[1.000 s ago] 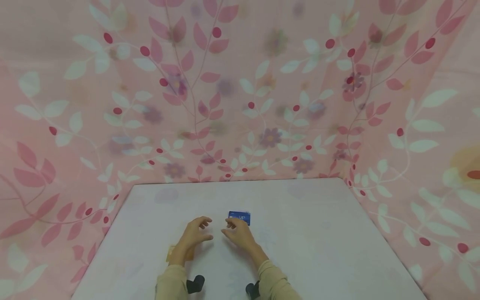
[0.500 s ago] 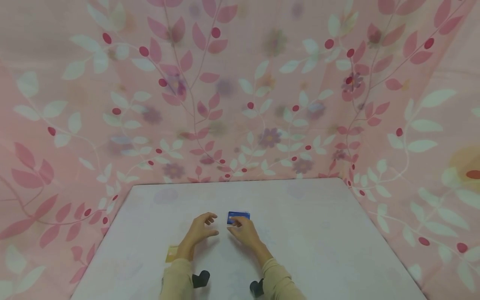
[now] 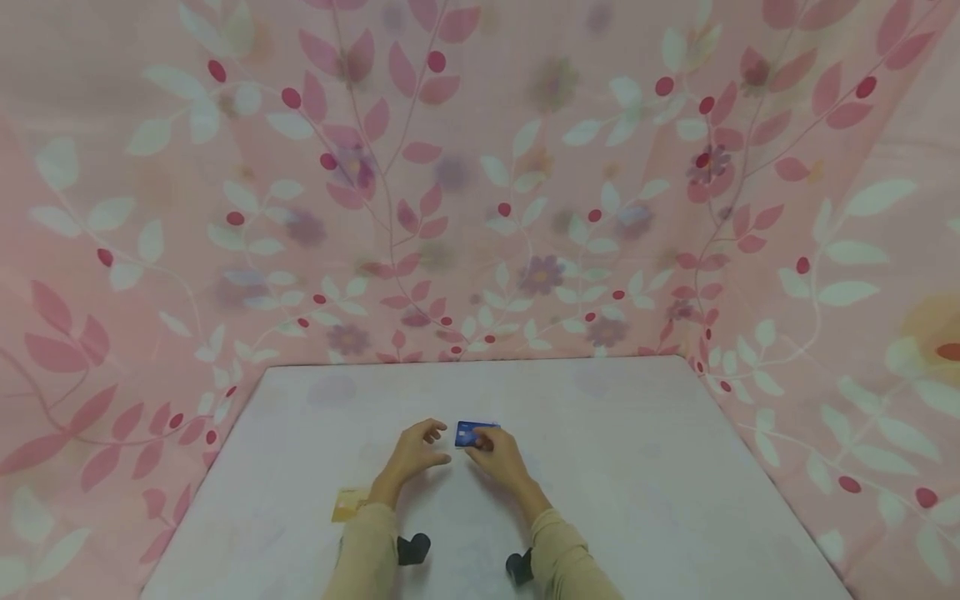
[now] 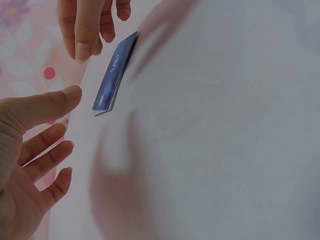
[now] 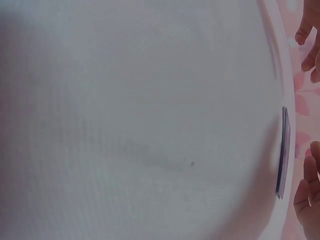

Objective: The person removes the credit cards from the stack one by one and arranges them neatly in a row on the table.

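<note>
A blue card point(image 3: 467, 433) with white lettering lies flat on the table, partly covered by my right hand point(image 3: 497, 457) in the head view. The left wrist view shows the blue card point(image 4: 114, 75) with a second thin layer under its near end. Above and beside it hang the loosely bent fingers of the right hand point(image 4: 89, 22), apart from the card and holding nothing. My left hand point(image 3: 415, 450) hovers left of the card, thumb and fingers spread apart with nothing between them. A gold card point(image 3: 348, 504) lies beside the left forearm, partly hidden by it.
The white table point(image 3: 645, 475) stretches out around the hands. A pink floral cloth point(image 3: 480, 250) rises behind it and along both sides. Black wrist mounts point(image 3: 414, 549) stick out from both sleeves.
Both hands have drifted forward and to the right, the left hand further. More of the gold card shows from under the left arm. The blue card stays in place.
</note>
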Tool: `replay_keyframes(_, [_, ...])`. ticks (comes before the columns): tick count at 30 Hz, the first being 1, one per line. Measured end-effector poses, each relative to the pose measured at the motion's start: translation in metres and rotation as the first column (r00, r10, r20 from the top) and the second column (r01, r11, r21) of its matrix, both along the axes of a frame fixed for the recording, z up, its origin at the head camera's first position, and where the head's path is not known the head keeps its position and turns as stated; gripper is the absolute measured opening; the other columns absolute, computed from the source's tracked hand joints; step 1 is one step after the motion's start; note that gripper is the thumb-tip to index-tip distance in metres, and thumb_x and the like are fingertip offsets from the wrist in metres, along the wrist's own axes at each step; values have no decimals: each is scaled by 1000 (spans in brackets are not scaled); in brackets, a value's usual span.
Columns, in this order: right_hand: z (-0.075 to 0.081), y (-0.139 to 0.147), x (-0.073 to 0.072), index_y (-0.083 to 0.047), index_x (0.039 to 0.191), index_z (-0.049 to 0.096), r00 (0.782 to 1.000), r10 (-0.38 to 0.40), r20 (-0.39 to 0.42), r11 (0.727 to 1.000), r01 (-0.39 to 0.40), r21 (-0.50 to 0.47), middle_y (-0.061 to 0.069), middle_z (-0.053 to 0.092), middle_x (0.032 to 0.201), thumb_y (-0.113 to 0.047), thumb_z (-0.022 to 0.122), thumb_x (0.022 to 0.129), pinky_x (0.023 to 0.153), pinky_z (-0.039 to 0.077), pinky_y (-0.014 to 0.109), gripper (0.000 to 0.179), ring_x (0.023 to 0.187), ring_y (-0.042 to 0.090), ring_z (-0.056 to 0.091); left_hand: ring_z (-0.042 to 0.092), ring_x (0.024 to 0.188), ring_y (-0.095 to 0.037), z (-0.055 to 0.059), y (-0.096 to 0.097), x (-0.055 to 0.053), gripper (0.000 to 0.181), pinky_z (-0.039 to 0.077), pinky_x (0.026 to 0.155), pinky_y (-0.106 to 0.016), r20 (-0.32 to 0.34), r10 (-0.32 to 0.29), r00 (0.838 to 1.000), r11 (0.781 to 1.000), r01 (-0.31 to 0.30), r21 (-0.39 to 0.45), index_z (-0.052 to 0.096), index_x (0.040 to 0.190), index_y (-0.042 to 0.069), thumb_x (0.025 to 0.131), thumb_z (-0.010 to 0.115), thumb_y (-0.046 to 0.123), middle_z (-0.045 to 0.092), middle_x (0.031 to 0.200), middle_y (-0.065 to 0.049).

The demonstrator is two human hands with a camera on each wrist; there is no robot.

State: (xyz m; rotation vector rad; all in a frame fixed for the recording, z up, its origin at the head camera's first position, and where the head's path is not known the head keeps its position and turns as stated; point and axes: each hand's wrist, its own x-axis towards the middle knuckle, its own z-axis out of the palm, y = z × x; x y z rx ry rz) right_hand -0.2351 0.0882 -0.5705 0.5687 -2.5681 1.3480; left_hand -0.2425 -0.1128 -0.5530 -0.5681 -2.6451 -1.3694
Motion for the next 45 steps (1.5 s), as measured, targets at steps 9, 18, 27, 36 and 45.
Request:
replay_keyframes(9, [-9,8,-9,6,108,63,997,-76,6,997,76,32,14,62,95,-14,74,78,77,50,34,38,85,25,59,59,83,-31,-4,10,-12,49,47,75,-38,11,-5,1000,999,5,-45,61,105,0,61,84,7,63,91,-19])
replay_keyframes(18, [-17,17,-15,1,108,65,989,-147,19,987,145,70,12,58,97,-16,75,76,76,47,33,37,83,19,54,58,91,-33,-4,16,-19,52,47,80,-45,67,43,997,997,-38,-73,60,110,1,65,83,9,60,101,-20])
replay_keyframes(27, [-12,20,-16,1,112,64,986,-140,87,987,132,94,11,53,93,-19,75,76,67,41,27,43,77,15,47,57,92,-32,-11,19,-24,55,47,81,-45,93,51,994,994,-42,-97,59,111,0,64,85,12,60,100,-19])
replay_keyframes(36, [-13,21,-24,-1,117,62,979,-110,171,982,80,172,11,52,106,-24,80,72,89,44,43,54,94,22,53,53,91,-28,-15,20,-28,58,44,83,-46,119,61,991,986,-41,-164,59,113,0,63,85,13,57,98,-16])
replay_keyframes(45, [-9,26,-29,3,114,62,982,-68,174,978,31,207,13,53,102,-24,81,70,89,44,43,56,91,22,52,50,102,-33,-16,30,-30,65,41,93,-49,131,101,986,942,-53,-331,58,120,0,65,85,21,54,107,-19])
